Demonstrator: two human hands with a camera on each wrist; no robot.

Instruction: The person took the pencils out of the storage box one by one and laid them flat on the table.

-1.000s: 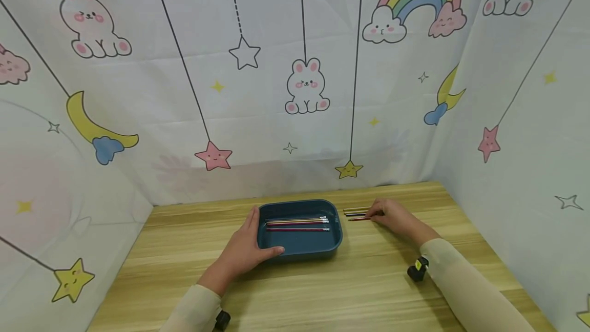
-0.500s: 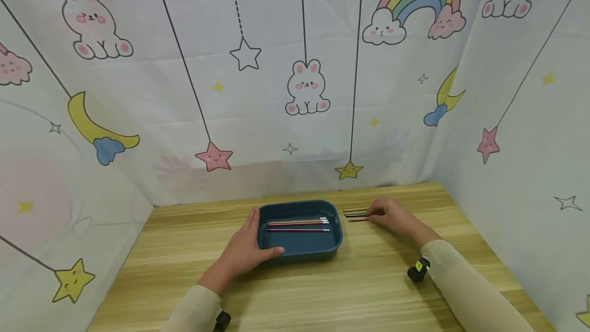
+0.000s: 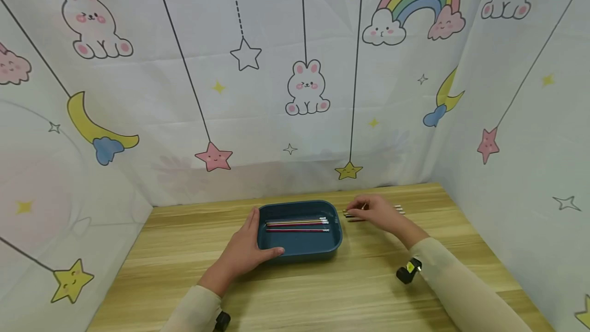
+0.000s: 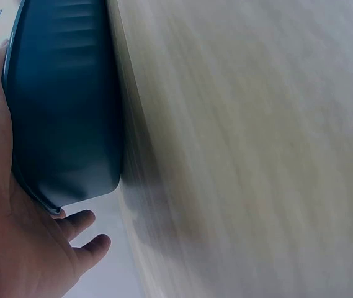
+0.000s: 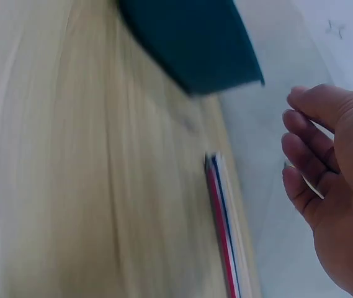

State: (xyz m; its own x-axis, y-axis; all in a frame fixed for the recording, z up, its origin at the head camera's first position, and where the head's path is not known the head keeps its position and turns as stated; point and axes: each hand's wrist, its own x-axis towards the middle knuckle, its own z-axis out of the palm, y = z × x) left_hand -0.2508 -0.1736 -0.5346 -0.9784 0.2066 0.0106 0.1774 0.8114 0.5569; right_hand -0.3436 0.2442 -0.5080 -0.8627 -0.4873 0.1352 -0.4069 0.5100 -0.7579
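A dark teal rectangular tray stands on the table with several pencils lying lengthwise inside, their erasers to the right. My left hand rests against the tray's left front corner. Its fingers lie straight along the left end and its thumb is stretched over the front rim. Right of the tray, my right hand is over a few more pencils and partly hides them. In the right wrist view, nothing shows between its loosely bent fingers, while pencils lie on the tabletop beyond.
The wood-grain table runs back to a white cloth backdrop printed with rabbits and stars. Cloth also hangs along the left and right sides. A small black camera is worn on the right wrist.
My right hand has moved left and slightly up from the near pencil on the table, uncovering the right ends of the pencils. My left hand and the tray have stayed put.
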